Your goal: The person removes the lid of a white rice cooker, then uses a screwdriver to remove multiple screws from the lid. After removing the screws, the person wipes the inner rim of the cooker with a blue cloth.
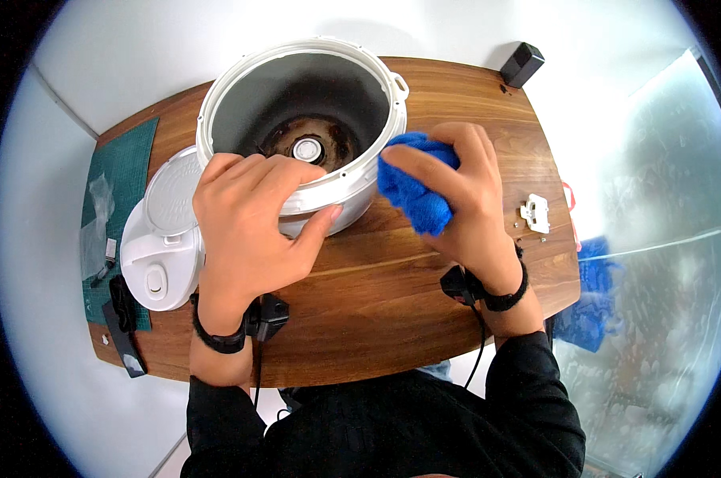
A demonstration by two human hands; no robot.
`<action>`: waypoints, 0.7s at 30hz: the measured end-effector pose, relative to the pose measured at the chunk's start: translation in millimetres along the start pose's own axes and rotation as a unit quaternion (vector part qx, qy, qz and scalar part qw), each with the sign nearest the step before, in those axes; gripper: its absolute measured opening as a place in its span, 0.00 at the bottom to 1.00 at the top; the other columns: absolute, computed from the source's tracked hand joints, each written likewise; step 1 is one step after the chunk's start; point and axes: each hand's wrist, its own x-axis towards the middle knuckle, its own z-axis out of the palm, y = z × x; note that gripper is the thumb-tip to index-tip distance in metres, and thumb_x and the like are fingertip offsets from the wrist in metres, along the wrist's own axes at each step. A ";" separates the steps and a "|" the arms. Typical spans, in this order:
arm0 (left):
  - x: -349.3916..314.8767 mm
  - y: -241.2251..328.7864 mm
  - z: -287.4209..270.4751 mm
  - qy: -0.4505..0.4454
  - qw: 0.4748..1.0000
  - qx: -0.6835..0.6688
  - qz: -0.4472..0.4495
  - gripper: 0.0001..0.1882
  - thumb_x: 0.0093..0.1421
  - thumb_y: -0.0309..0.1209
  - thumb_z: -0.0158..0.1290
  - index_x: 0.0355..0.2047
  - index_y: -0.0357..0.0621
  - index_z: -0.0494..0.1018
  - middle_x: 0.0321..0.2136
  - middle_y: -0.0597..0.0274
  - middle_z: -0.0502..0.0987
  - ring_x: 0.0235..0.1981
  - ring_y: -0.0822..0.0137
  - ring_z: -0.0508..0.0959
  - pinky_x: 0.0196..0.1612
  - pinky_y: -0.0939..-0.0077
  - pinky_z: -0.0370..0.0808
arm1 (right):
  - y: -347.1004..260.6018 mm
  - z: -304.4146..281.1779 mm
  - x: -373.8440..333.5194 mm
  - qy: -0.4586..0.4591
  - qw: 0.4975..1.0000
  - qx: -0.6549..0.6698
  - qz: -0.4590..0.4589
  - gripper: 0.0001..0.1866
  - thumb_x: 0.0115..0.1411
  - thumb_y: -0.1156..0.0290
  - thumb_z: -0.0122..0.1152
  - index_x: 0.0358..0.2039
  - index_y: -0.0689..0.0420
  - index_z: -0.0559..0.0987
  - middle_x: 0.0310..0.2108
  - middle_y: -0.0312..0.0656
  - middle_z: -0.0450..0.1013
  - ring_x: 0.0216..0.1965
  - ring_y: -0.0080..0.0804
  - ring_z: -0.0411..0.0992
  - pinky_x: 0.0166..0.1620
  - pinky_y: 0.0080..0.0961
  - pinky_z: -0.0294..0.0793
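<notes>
A white rice cooker body point(357, 196) stands on the wooden table with its top uncovered. Its grey inside shows brown staining at the bottom, around a round white centre piece point(307, 150). My left hand point(247, 227) grips the near rim, fingers curled over the edge and thumb against the outer wall. In my right hand point(474, 209) a bunched blue cloth point(412, 190) is squeezed, right beside the cooker's right side. The cooker's white lid point(169, 267) lies to the left, partly covered by my left hand.
On the left is a green cutting mat point(135, 171) with a clear plastic bag point(97, 215) and a dark strip point(123, 342). A black box point(522, 65) stands at the far right corner. A small white plastic part point(535, 213) lies near the right edge, with several tiny screws.
</notes>
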 end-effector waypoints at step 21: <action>-0.1 -6.6 -8.4 -0.022 0.999 -0.024 0.007 0.14 0.43 0.34 0.72 0.30 0.48 0.81 0.23 0.64 0.81 0.24 0.61 0.79 0.37 0.67 0.68 | 22.3 6.3 4.3 -0.009 0.997 0.028 0.072 0.30 0.43 0.79 0.70 0.50 0.45 0.81 0.41 0.46 0.71 0.44 0.51 0.71 0.48 0.42 0.72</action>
